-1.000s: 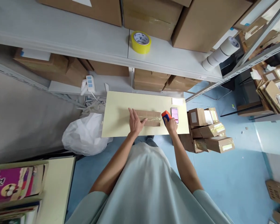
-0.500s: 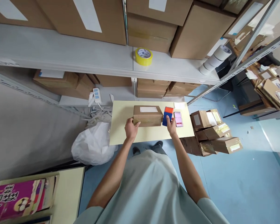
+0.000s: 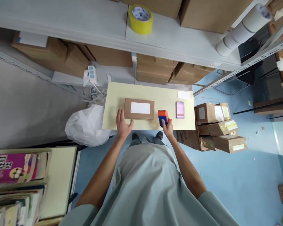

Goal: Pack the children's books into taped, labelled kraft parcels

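On the cream table [image 3: 115, 94] lies a closed cardboard box [image 3: 127, 110] with a white label [image 3: 140, 108] facing up. My left hand [image 3: 123, 124] is beside the box's left front corner, fingers stretched out and thumb apart; whether a fingertip touches the cardboard I cannot tell. To the right of the box, my right hand [image 3: 168, 128] grips an orange and blue tape dispenser [image 3: 163, 118], apart from the box. A phone with a pinkish screen [image 3: 180, 110] lies right of that hand, and a white slip [image 3: 184, 94] is behind it.
A grey shelf [image 3: 85, 28] spans the back, holding yellow tape [image 3: 141, 20], white rolls [image 3: 244, 29] and cartons. Taped boxes [image 3: 219, 127] are piled on the floor at right. A white plastic bag [image 3: 87, 125] lies left; books [image 3: 11, 168] sit lower left.
My left hand has loosened from the box and opened beside it. The box now shows its labelled top more fully. The tape dispenser has come away from the box's right end, toward me. The view tilted down.
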